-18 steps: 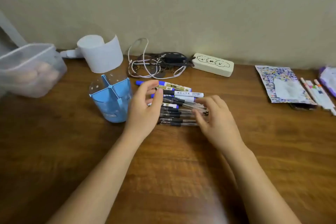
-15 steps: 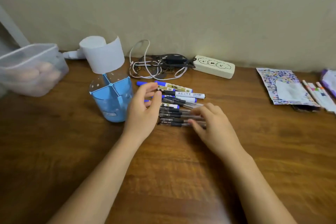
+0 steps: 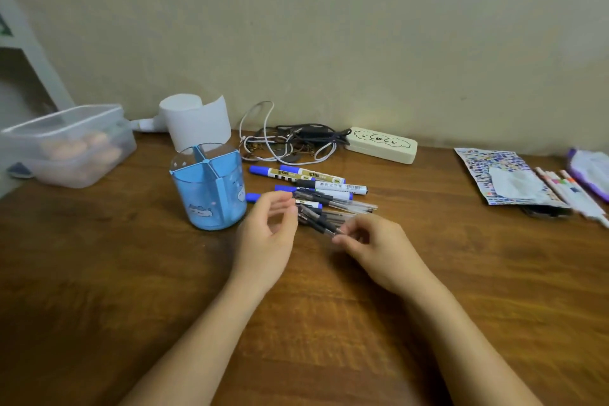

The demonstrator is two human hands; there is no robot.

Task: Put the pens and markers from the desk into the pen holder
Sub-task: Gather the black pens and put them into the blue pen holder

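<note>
Head view: both hands work at a heap of pens [image 3: 324,208] on the counter [image 3: 99,273]. Right hand [image 3: 372,247] has its fingers [image 3: 342,236] pinched on one dark pen [image 3: 318,222]; left hand [image 3: 267,234] is loosely curled, gripping nothing, fingertips touching the heap. Just left of those fingers, the blue holder [image 3: 207,189] looks empty, so nothing is stored yet. Markers [image 3: 309,179] lie beyond the fingers; their label print is unreadable.
</note>
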